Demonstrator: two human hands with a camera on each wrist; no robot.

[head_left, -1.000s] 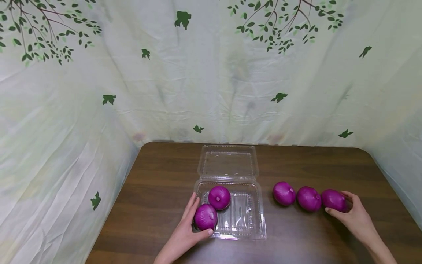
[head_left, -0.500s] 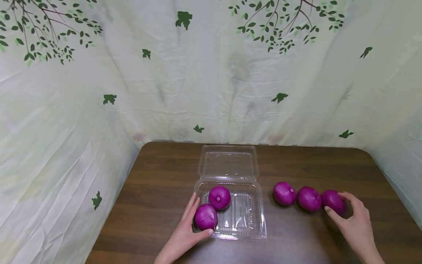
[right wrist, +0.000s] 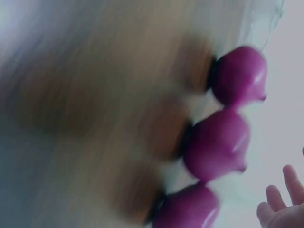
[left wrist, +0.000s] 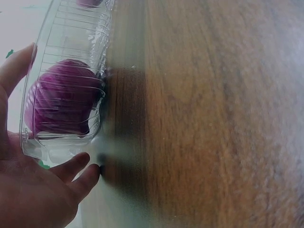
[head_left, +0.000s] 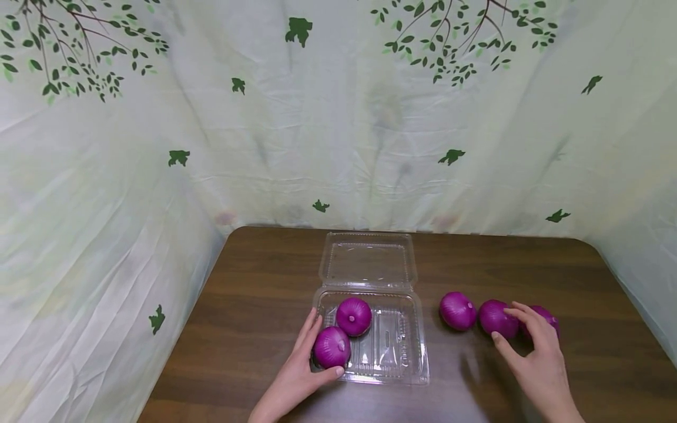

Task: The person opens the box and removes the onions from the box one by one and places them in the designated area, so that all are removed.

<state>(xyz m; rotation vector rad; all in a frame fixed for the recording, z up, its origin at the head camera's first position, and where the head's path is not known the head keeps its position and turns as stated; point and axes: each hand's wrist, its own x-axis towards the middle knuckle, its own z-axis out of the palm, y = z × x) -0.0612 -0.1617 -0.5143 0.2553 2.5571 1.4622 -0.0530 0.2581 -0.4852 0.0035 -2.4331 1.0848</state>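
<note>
Two red onions sit in the left half of an open clear plastic clamshell container [head_left: 391,376]: one farther back [head_left: 354,316], the other at the front left [head_left: 331,347]. My left hand [head_left: 293,379] rests along the container's left side, fingers straight, thumb at the front rim; the left wrist view shows an onion [left wrist: 61,102] through the clear wall. Three more red onions form a row on the right: left [head_left: 457,311], middle [head_left: 493,320] and right [head_left: 552,319]. My right hand [head_left: 542,370] hovers at the middle onion, fingers spread, partly covering the right one.
The brown wooden table [head_left: 254,276] has rounded back corners. The container's hinged lid [head_left: 368,264] lies flat behind its base. A pale cloth [head_left: 344,129] with printed leaves hangs around the back and sides.
My right hand has let go of the right onion and moved left to the middle one. The left hand, the container and the onions have stayed in place.
</note>
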